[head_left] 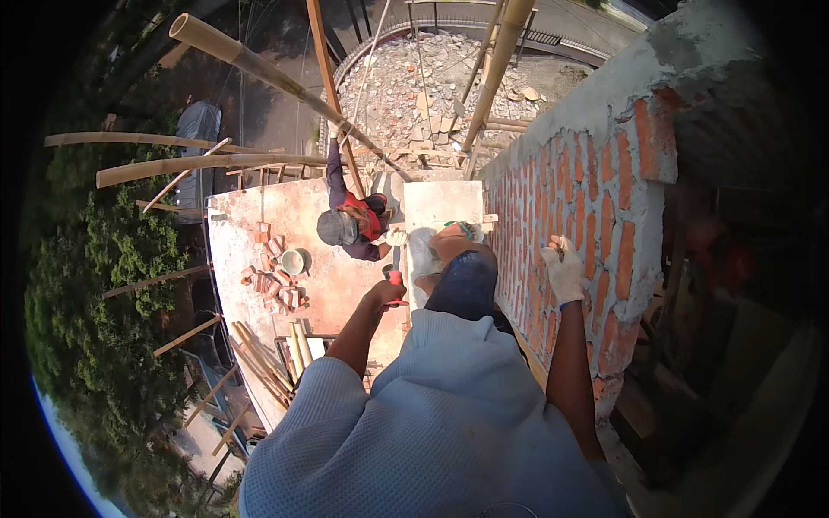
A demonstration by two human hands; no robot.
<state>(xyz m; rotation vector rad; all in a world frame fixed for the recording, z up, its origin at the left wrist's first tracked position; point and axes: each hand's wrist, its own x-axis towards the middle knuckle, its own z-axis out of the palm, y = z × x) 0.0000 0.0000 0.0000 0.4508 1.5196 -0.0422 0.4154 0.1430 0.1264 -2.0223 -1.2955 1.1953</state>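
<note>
My bare left hand (386, 294) is closed round a tool with a red handle (395, 277). Its narrow grey part points away from me, close to the white-gloved hand (396, 237) of a co-worker crouching below; whether that hand touches it I cannot tell. My right hand (565, 273), in a pale work glove with bare fingertips showing, is raised beside the brick wall (574, 198). Its fingers are bent together, and anything between them is too small to make out. Grey mortar lies in the wall's joints and along its top.
The co-worker (354, 222) is on a platform (332, 203) at left, with loose bricks (281, 281) and a round bucket (294, 262). Bamboo poles (259, 69) cross ahead and stick out leftward. Beyond the platform is a drop to rubble (406, 86) and trees (104, 285).
</note>
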